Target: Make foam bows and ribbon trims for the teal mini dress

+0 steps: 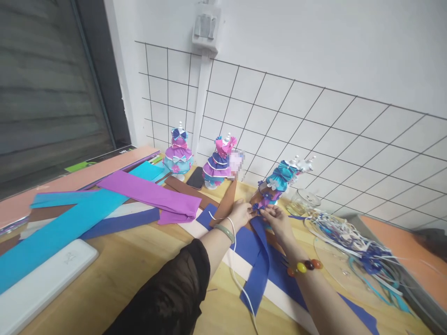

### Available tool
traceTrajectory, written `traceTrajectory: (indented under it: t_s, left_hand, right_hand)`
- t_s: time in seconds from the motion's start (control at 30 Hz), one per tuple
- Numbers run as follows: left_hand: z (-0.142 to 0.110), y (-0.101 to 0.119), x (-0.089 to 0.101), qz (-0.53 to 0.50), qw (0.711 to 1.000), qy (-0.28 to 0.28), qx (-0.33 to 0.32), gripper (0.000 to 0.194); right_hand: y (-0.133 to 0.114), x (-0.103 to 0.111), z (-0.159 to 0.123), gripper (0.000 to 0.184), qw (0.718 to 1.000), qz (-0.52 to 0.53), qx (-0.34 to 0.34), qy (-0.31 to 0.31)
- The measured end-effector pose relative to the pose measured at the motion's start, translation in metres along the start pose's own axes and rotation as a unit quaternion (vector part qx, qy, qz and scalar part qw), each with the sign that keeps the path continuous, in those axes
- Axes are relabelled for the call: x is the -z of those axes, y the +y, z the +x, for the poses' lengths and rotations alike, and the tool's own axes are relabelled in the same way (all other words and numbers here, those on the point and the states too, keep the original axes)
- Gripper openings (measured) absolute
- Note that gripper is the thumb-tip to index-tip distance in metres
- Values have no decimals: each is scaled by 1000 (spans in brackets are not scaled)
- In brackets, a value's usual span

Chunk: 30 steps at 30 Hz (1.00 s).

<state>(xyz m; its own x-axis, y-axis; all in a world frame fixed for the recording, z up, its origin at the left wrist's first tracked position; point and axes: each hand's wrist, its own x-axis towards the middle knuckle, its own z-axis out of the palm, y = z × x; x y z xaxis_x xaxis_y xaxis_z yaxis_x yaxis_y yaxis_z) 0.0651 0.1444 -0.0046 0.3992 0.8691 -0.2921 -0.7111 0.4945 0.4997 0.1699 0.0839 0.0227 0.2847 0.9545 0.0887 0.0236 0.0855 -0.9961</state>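
Note:
My left hand [240, 215] and my right hand [278, 222] meet low in front of a small dress form [281, 176] in a teal, brown and purple dress with flowers. Between their fingertips they pinch a small dark blue pleated bow [257, 206]. Each hand is closed, and the fingertips partly cover the bow. A dark blue strip [257, 274] hangs down just below the hands, over wider blue and cream strips. Past my left wrist runs a thin white cord [234, 260].
Two more dressed forms, one teal and purple [179, 156] and one pink and navy [218, 163], stand by the wall grid [265, 102]. A phone [196, 178] lies between them. Strips [150, 193] cover the left; tangled ribbons [359, 242] and a glass bowl [303, 201] are right.

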Motion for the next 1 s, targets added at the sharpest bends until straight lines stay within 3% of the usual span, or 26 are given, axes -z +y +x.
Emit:
traceTrajectory:
  t_s: [0.33,0.57,1.0]
  left_hand:
    - [3,2,3,-17,999,-31,13,25]
    - [0,4,2,-14,999,-21,32,9]
    - [-2,2,1,-10,999,-38,10,16]
  right_hand:
    - [12,-5,9,49,998,-9,14,55]
    - [17,-10,8,48,995,-26,15,91]
    - [23,-13,10,49,994,-13,28,105]
